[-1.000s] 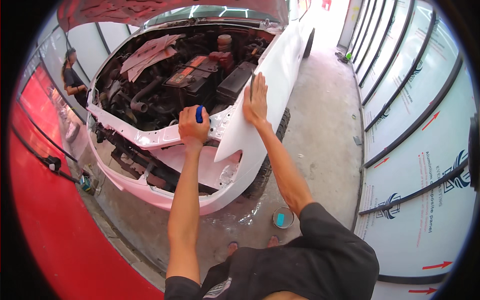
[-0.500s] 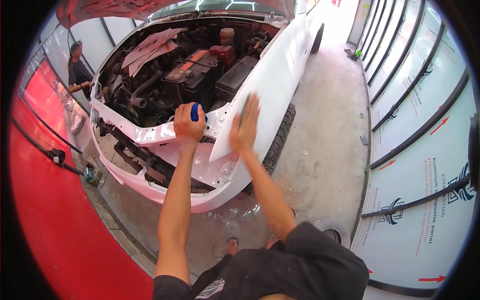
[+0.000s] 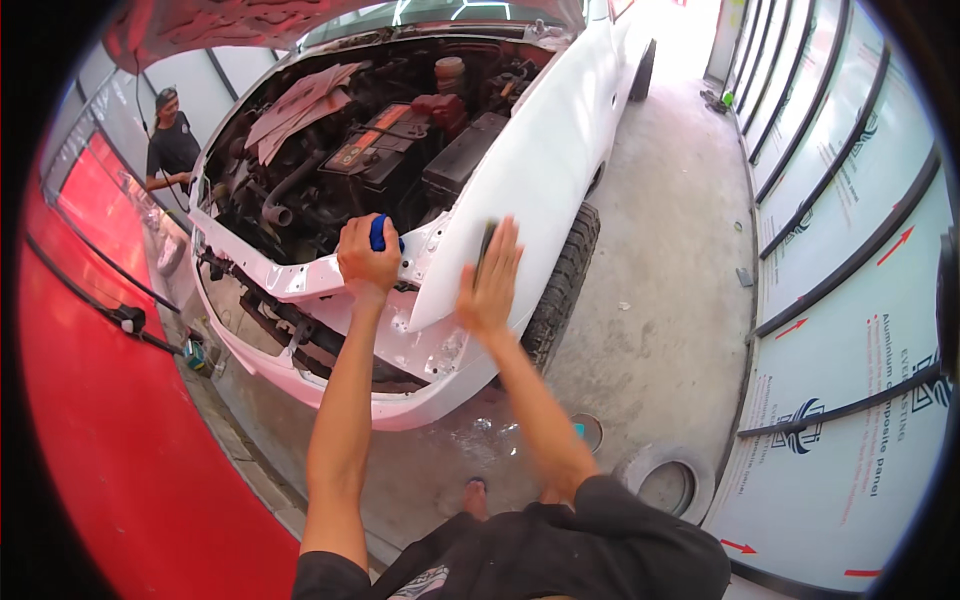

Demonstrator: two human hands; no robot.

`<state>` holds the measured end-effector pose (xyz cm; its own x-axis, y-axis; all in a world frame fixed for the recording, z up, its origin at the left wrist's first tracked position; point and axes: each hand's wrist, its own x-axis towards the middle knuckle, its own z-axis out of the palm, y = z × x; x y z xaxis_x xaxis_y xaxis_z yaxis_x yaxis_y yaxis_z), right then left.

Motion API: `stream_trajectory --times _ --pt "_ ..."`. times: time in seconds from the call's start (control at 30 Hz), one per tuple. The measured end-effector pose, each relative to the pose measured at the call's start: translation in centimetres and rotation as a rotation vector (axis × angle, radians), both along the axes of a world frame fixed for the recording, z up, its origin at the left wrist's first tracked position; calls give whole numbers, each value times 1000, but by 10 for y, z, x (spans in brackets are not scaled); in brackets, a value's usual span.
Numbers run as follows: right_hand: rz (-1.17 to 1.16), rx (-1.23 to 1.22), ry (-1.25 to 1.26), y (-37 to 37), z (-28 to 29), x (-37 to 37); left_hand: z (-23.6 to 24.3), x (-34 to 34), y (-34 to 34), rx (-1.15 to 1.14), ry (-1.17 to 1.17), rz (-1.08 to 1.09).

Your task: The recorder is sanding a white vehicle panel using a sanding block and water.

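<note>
My left hand is closed around a blue object, perhaps a sponge, above the front edge of the engine bay. Most of that object is hidden by my fingers. To its right, my right hand lies with fingers stretched on the white front fender of a car. Under it I hold a dark, flat sanding pad against the panel; only its edge shows beside my fingers. Between my hands runs the white metal edge of the engine bay.
The bonnet is raised. Inside the bay are a battery and reddish sheets. A person stands at the far left. A loose tyre and round container lie by my right side. Wrapped wall panels line the right.
My right hand has slid a little along the fender toward me, keeping the pad beneath it. The whole view has shifted slightly, showing more of the loose tyre and container.
</note>
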<state>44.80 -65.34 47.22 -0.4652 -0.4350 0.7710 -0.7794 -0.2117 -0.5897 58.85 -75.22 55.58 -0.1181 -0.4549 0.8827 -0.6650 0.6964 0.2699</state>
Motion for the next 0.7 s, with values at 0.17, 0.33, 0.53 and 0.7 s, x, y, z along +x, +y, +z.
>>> stream_trajectory --times 0.17,0.33,0.53,0.7 --pt "-32 175 -133 -30 36 -74 1 -11 -1 -10 37 -39" --pt "-23 36 -98 12 -20 10 -1 2 0 -8 -8 1" --pt "9 177 -171 -18 19 -67 3 -9 1 16 14 -37" --pt "-21 73 -55 10 -23 -7 1 0 0 -1 -16 -7"
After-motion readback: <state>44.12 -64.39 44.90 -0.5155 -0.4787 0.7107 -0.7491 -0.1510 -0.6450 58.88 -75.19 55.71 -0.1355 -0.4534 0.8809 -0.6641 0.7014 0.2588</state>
